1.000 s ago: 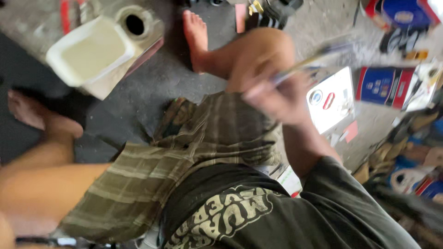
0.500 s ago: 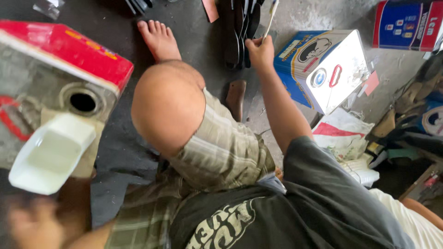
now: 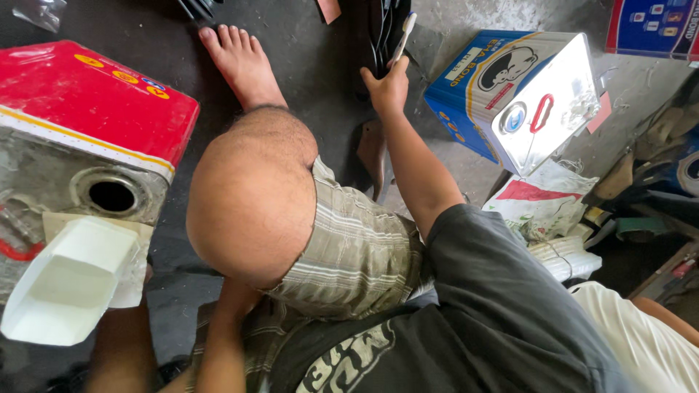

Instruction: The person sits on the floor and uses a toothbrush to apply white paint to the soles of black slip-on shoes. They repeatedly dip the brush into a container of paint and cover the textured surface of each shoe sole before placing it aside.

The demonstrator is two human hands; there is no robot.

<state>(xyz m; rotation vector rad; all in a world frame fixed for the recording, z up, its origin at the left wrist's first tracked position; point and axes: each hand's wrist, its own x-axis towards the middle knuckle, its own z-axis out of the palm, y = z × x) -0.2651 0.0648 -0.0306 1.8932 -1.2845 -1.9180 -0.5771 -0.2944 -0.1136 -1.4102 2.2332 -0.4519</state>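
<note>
Right hand (image 3: 388, 87) closed on thin white brush (image 3: 403, 36), left of blue tin (image 3: 520, 94), tip at dark shoe parts (image 3: 378, 29). Work appears mid-way. Left hand's grip: cannot tell.

The right hand (image 3: 388, 87) grips a brush (image 3: 403, 36) with a pale, smooth plastic-looking handle. Just right of it sits a shiny metal tin (image 3: 542, 102) with glossy blue printed sides. Under the grip the floor (image 3: 320, 65) is rough, matt dark concrete. Shorts (image 3: 349, 247) are worn woven plaid cloth.
</note>
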